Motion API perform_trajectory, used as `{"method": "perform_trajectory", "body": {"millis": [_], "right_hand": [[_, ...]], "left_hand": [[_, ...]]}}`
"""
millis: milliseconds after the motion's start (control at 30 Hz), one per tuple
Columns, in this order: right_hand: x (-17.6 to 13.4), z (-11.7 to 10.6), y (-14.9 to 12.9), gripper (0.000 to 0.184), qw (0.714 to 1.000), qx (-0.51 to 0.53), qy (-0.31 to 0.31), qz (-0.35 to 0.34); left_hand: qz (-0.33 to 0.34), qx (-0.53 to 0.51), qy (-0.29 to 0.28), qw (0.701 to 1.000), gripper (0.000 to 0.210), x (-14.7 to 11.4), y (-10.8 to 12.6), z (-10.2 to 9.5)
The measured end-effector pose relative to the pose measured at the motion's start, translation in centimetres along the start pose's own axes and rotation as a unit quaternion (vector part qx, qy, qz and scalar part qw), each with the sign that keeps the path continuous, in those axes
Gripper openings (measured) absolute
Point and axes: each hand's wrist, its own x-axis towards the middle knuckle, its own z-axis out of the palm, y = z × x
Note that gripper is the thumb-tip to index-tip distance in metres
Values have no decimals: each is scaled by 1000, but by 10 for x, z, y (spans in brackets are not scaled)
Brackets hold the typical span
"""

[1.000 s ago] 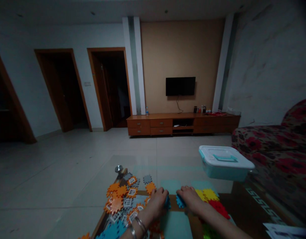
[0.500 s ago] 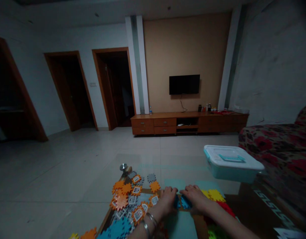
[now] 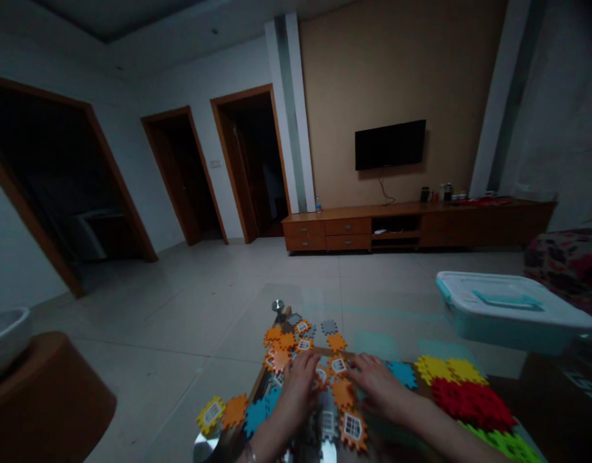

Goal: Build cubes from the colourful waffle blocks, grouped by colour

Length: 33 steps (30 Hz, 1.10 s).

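Note:
Foam-like interlocking puzzle tiles in several colours lie on a glass-topped table. My left hand [image 3: 300, 382] is over the pile at the left, its fingers slightly bent and apart, near some orange tiles [image 3: 281, 359]. My right hand [image 3: 376, 381] reaches in from the right with fingers spread, its tips beside an orange tile with a white window print [image 3: 339, 365]. Nothing shows in either hand, though the undersides of the fingers are hidden. Just below and between the hands are a plain orange tile [image 3: 342, 393] and another window-print tile [image 3: 353, 427].
Blue tiles [image 3: 402, 374], yellow tiles [image 3: 450, 370], red tiles [image 3: 472, 404] and green tiles [image 3: 502, 444] lie to the right. A lidded teal box [image 3: 512, 312] stands behind them. A brown stool [image 3: 49, 392] with a white basin [image 3: 6, 337] is at the left.
Both hands have left the blue tiles, which now lie to the right of my right hand, and have moved over the orange and grey tiles. The view has turned left.

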Motion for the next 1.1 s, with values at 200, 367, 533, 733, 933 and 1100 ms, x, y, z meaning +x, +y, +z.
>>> {"method": "perform_trajectory", "body": {"millis": [200, 367, 533, 733, 933, 1100], "right_hand": [[56, 22, -95, 50, 993, 34, -29, -107], [91, 31, -133, 48, 993, -5, -48, -112], [89, 24, -143, 44, 992, -21, -52, -109], [57, 13, -140, 54, 997, -14, 25, -68], [16, -14, -80, 51, 998, -26, 38, 47], [-12, -38, 12, 52, 986, -60, 47, 151]], "left_hand": [[-160, 33, -72, 984, 74, -55, -79, -32], [-148, 1, -62, 987, 61, -70, -85, -31], [-130, 21, -42, 990, 56, -73, -75, -31], [-101, 71, -27, 992, 63, -69, -59, -33], [-49, 144, 25, 988, 65, -44, -30, -27], [-2, 54, 15, 998, 79, -12, 12, -18]]}}
